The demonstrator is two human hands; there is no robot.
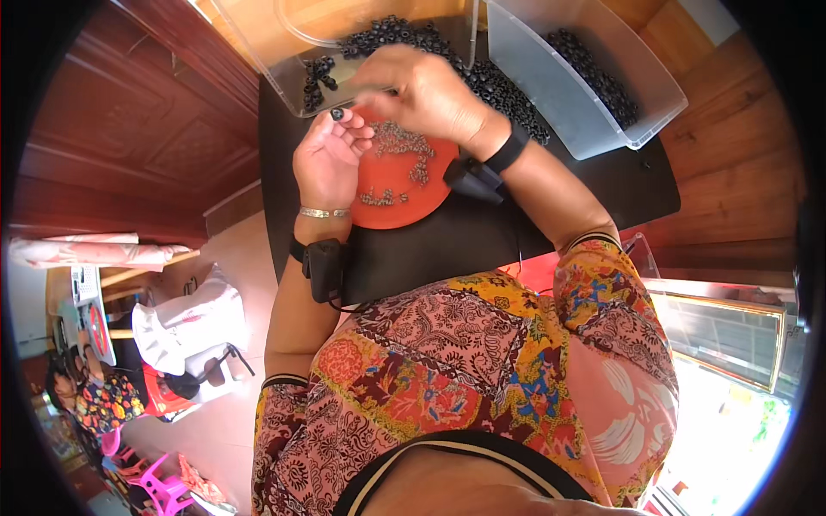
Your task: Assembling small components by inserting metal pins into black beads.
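Note:
My left hand point(331, 159) is palm up beside the orange-red plate point(422, 199), its thumb and forefinger pinching a small round black piece point(337, 113). Small metallic pieces point(404, 142) lie scattered over the plate. Above the plate's far side is my right hand point(422, 90), close to the left one. Its fingers are smeared by motion, so whether they hold anything cannot be made out. Beyond both hands, a clear plastic tub point(274, 76) holds several small black parts, and a heap of similar black parts point(508, 95) lies to its right.
A second translucent tub point(551, 107) with black parts stands at the far right of the dark table point(404, 258). Wooden panels point(129, 120) rise at the left. A person point(99, 396) and pink plastic chairs point(159, 490) are at the lower left.

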